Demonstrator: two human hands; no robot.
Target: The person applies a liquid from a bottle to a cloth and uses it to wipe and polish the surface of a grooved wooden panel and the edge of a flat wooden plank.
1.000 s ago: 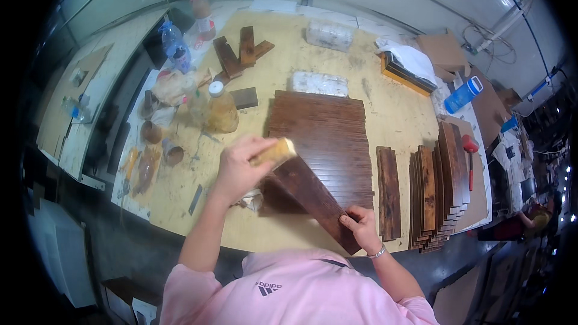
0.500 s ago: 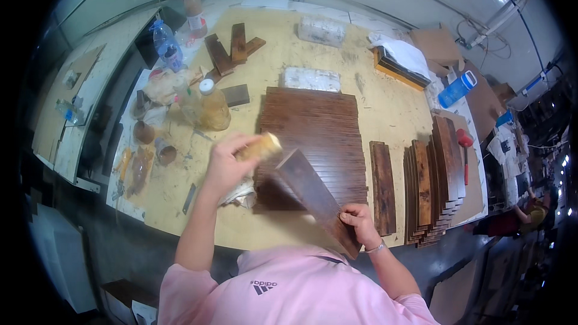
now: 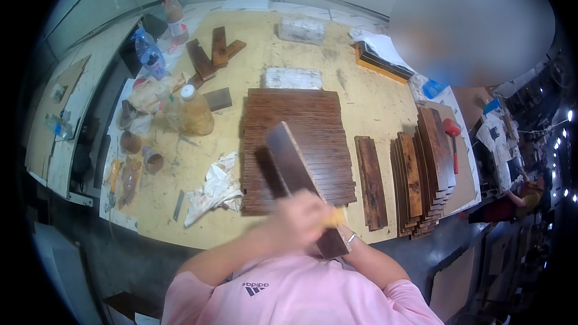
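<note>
A dark brown wooden plank (image 3: 299, 168) is held tilted above the table, its far end over a row of brown planks (image 3: 289, 105) laid side by side. My right hand (image 3: 344, 233) grips its near end, with most of the fingers hidden behind the wood. Smeared by motion, my left hand (image 3: 299, 219) is closed around a yellow sponge (image 3: 335, 217) at the edge of the plank, close to my right hand. A crumpled white cloth (image 3: 214, 191) lies to the left of the row.
Stacked planks (image 3: 412, 174) and a red mallet (image 3: 451, 127) are at the right. Left stand a jug of amber liquid (image 3: 197, 114), small cups (image 3: 153, 160) and bottles (image 3: 149, 53). White wrapped blocks (image 3: 293, 78) lie beyond the row. A blurred patch covers the upper right.
My left hand has moved right and toward me with the sponge, from beyond the plank's far end to near its held end. The white cloth is now uncovered. The view has shifted slightly.
</note>
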